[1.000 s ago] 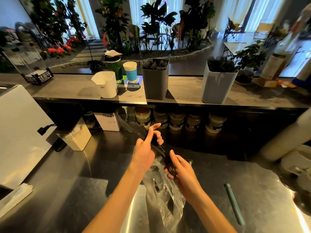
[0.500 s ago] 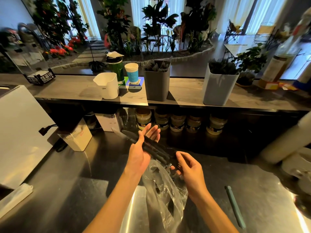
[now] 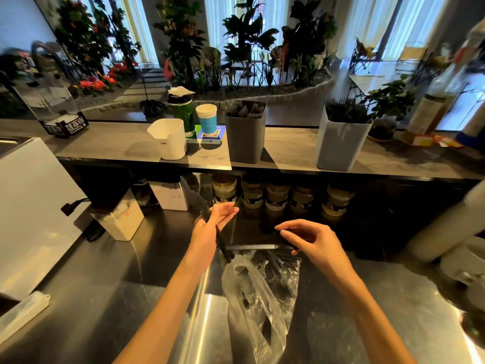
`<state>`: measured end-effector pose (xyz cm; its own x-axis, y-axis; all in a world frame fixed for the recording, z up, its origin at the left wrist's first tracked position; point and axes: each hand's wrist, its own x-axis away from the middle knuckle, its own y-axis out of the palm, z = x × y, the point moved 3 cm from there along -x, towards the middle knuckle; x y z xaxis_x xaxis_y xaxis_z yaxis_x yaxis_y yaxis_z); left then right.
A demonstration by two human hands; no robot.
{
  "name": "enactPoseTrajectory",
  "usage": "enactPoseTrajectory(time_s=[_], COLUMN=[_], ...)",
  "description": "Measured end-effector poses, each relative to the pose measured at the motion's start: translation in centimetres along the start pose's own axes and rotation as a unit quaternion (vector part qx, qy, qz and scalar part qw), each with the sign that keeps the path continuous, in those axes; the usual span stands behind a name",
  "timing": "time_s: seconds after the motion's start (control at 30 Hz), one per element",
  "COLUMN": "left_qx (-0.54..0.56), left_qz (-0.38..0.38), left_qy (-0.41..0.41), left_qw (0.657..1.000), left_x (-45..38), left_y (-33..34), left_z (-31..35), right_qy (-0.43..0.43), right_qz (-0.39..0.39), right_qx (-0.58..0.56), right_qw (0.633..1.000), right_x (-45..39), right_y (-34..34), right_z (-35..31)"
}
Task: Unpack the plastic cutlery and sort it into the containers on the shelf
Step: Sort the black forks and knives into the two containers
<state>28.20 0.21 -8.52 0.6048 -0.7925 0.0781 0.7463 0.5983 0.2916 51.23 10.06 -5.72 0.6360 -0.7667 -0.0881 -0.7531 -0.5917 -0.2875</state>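
A clear plastic bag point(image 3: 258, 298) with black plastic cutlery inside lies on the steel counter between my arms. My left hand point(image 3: 210, 232) holds a bunch of black knives point(image 3: 199, 203) that point up and to the left, fingers partly spread. My right hand point(image 3: 315, 240) pinches a single black cutlery piece point(image 3: 252, 247), held level just above the bag's mouth. On the shelf stand a dark grey container point(image 3: 245, 135) with black cutlery in it, a light grey container point(image 3: 341, 143) with black forks, and a white container point(image 3: 170, 139).
A green bottle point(image 3: 181, 111) and a blue-and-white paper cup point(image 3: 207, 118) stand behind the white container. Jars point(image 3: 275, 198) line the space under the shelf. A white box point(image 3: 120, 219) sits at the left, a large white panel point(image 3: 29, 206) further left.
My hands have moved apart. The right hand has drawn one black piece out of the bag to the right. The left hand's knives now point more upward.
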Motion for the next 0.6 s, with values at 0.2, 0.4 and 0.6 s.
enactPoseTrajectory(time_s=[0.2, 0.4, 0.6], left_qx=[-0.112, -0.066, -0.095], left_qz=[-0.206, -0.256, -0.239], left_qy=[-0.130, -0.191, -0.149], left_qw=[0.963, 0.945, 0.955], left_x=[2.8, 3.7, 1.9], left_y=[3.2, 4.3, 5.7], left_z=[0.8, -0.7, 0.4], right_qy=[-0.017, -0.016, 0.077], right_qz=[-0.065, 0.024, -0.009], right_qx=[0.062, 0.061, -0.145], right_qw=[0.996, 0.998, 0.986], right_x=[-2.5, -4.9, -5.7], right_y=[0.5, 0.9, 0.8], right_z=[-2.5, -3.0, -3.3])
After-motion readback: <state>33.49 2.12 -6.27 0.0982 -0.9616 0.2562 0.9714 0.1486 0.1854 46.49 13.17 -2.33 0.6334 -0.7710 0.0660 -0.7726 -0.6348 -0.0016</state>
